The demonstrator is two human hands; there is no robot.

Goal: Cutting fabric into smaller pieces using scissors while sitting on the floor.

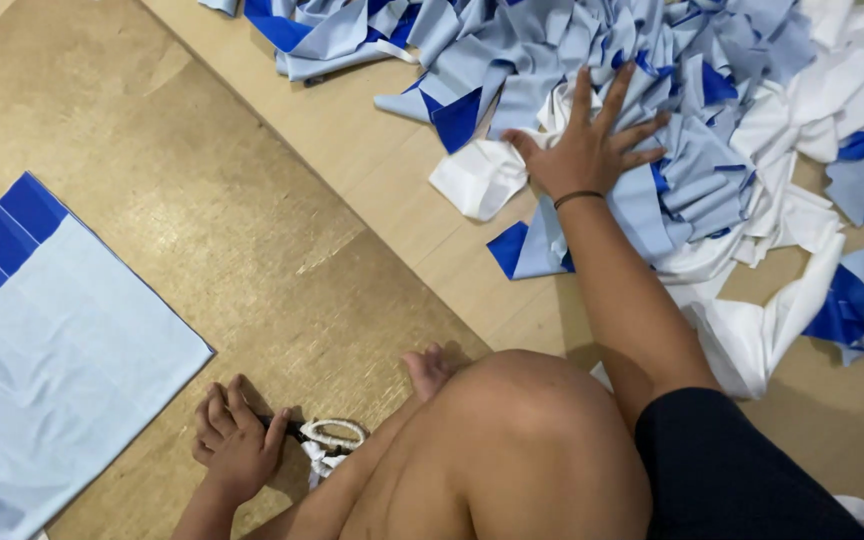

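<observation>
Fabric heap: blue, pale-blue and white cloth pieces (712, 110) piled loose on the floor (252, 200), upper right.
Right hand: right hand (587, 145) flat on the near edge of the heap, fingers spread wide, pressing down, nothing gripped.
Left hand: left hand (235, 445) low left on the floor, grip curled around the dark end of the scissors (322, 437).
Scissors: white loop handles point toward the knee (522, 420); they lie on the floor just beside the foot.
Stack: flat pale-blue panel with blue stripes (52, 350), well apart from the heap, left.
Risk: scissors held near bare toes and leg, a slip could nick skin; loose pieces may slide under the pressing palm.
Unclear: blades covered by the left hand, open or closed not visible; heap and stack cut off by frame edges.
</observation>
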